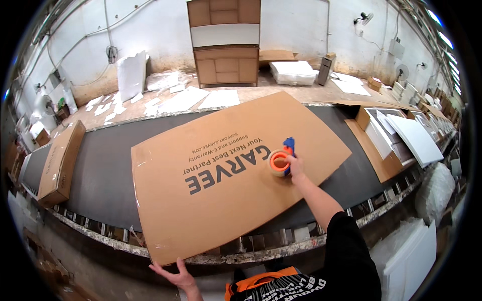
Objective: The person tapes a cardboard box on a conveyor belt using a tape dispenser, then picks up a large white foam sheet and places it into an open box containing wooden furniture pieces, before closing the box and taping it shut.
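Note:
A large flat cardboard box (236,200) lies slanted across the dark conveyor belt (105,165), its near left corner jutting past the belt's front edge. At that corner is my left hand (175,277), fingers spread, the thumb and fingertips against the box edge. Over the right half of the box, my right hand (295,168) is closed round a tape dispenser (288,145) with a blue body and an orange hub. A roll of tape sits on it. Clear tape shows along the box's left edge.
Another closed carton (63,163) stands on the belt at the left. To the right, an open carton (386,135) holds white panels. Beyond the belt are a brown panelled cabinet (226,65) and scattered white sheets (183,99). White foam boards (409,261) lean at the lower right.

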Tool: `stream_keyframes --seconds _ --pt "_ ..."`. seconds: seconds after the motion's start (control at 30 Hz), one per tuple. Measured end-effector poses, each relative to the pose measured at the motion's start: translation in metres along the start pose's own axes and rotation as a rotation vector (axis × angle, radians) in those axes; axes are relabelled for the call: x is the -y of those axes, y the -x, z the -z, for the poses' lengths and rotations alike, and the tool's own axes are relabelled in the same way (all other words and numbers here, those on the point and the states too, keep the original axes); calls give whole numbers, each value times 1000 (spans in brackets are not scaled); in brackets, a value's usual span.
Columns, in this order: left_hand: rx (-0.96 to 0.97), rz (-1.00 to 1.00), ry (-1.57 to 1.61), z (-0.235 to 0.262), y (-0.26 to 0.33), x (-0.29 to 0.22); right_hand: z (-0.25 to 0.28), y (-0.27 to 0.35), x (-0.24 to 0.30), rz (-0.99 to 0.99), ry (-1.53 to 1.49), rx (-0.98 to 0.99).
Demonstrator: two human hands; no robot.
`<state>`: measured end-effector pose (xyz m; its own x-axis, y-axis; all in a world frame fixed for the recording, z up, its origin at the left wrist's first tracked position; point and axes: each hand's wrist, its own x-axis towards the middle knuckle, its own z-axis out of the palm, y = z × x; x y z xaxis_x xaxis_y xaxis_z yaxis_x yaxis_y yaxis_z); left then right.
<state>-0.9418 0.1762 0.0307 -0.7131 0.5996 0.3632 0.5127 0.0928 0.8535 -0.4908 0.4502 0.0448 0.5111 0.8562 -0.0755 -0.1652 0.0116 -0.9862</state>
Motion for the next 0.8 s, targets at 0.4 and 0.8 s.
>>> stream_keyframes --seconds 0.4,0.8 --pt "-338 498 -301 -131 11 -93 254 -114 -45 34 507 -785" --pt "-435 398 68 -137 14 -36 259 -75 -15 -327 -227 47"
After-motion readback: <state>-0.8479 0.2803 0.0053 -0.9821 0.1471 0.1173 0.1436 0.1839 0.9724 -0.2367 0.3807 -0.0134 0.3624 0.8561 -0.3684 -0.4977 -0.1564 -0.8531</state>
